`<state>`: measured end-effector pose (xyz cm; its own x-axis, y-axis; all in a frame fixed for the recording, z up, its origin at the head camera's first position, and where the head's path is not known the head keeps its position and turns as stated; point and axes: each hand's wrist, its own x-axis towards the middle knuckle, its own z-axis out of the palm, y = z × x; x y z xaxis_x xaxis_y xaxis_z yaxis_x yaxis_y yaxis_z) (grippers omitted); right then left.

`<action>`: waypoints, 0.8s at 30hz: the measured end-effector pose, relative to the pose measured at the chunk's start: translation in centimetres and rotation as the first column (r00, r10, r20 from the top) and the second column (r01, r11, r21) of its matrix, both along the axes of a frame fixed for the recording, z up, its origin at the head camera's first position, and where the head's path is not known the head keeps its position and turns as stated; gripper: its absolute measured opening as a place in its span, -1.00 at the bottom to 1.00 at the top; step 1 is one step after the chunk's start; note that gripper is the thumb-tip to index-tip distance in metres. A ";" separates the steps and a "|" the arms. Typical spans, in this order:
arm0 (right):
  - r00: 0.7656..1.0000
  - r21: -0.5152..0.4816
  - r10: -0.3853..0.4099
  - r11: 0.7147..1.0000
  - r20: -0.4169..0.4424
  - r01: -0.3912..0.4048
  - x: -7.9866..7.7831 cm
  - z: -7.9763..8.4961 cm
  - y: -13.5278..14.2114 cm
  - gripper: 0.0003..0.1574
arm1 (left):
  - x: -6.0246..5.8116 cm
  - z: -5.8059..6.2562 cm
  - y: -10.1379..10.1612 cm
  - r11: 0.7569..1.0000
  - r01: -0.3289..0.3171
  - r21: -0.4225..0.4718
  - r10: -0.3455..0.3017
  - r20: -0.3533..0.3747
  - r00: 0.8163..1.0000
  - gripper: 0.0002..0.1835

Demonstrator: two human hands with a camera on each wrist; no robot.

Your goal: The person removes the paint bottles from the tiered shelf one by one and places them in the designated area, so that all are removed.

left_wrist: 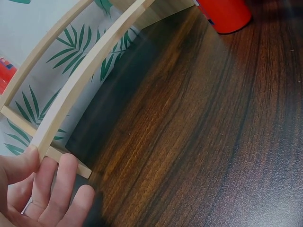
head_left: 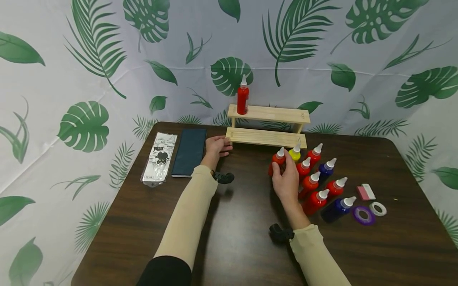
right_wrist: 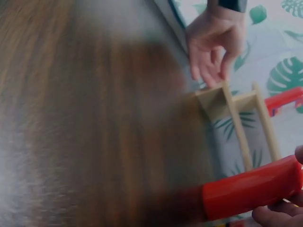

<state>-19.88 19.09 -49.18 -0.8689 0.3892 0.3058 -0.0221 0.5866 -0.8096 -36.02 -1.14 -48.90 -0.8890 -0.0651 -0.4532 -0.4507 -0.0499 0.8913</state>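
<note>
My left hand (head_left: 214,147) pinches the left end of the lower plank of a two-tier wooden shelf (head_left: 266,137). In the left wrist view the thumb lies on one face of the plank (left_wrist: 71,94) and the fingers curl at its underside. My right hand (head_left: 287,180) grips a red squeeze bottle (head_left: 275,162) with a white nozzle, just in front of the shelf's right half. The right wrist view shows this red bottle (right_wrist: 251,189) tilted in that view, fingers around its upper part. Another red bottle (head_left: 242,99) stands on the upper plank, at its left end.
Several red and blue bottles and a yellow bottle (head_left: 295,154) cluster right of my right hand. Beyond them lie an eraser (head_left: 365,192), a purple tape roll (head_left: 363,215) and a white tape roll (head_left: 378,209). A dark notebook (head_left: 189,153) and a packaged ruler set (head_left: 160,159) lie left.
</note>
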 end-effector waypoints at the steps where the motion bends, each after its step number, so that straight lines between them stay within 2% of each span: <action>1: 1.000 0.006 0.005 1.000 -0.009 -0.005 0.1 0.3 0.0 -0.28 | 0.0 0.0 0.0 1.000 0.000 0.000 0.000 -0.001 1.000 -0.70; 4: 0.998 0.031 0.010 0.999 -0.057 -0.008 0.4 1.7 -0.2 -0.26 | -0.1 0.0 0.0 1.000 -0.001 0.000 0.001 0.003 1.000 -0.71; 8: 0.982 0.048 0.026 0.999 -0.184 -0.018 0.8 5.0 -0.8 -0.29 | -0.1 0.0 0.1 1.000 -0.008 0.002 0.008 0.010 1.000 -0.72; 11: 0.959 0.054 0.060 0.997 -0.277 -0.047 0.2 7.8 -1.6 -0.33 | -0.2 0.0 0.0 1.000 -0.014 0.004 0.014 0.006 1.000 -0.73; 13: 0.950 0.076 0.088 0.995 -0.299 -0.068 -0.7 9.4 -2.3 -0.33 | -0.3 0.0 -0.1 1.000 -0.016 0.011 0.016 0.005 1.000 -0.72; 16: 0.957 0.141 0.135 0.985 -0.258 -0.101 -2.6 11.2 -3.4 -0.30 | -0.1 0.0 -0.4 1.000 -0.017 0.026 0.017 0.008 1.000 -0.71; 19: 0.970 0.190 0.174 0.972 -0.169 -0.141 -5.3 12.5 -4.4 -0.26 | 0.1 0.1 -0.4 0.999 -0.018 0.036 0.018 -0.001 1.000 -0.70; 24: 0.975 0.136 0.223 0.966 0.000 -0.221 -10.6 13.3 -5.3 -0.23 | 0.3 0.1 0.0 0.999 -0.017 0.039 0.017 -0.025 1.000 -0.70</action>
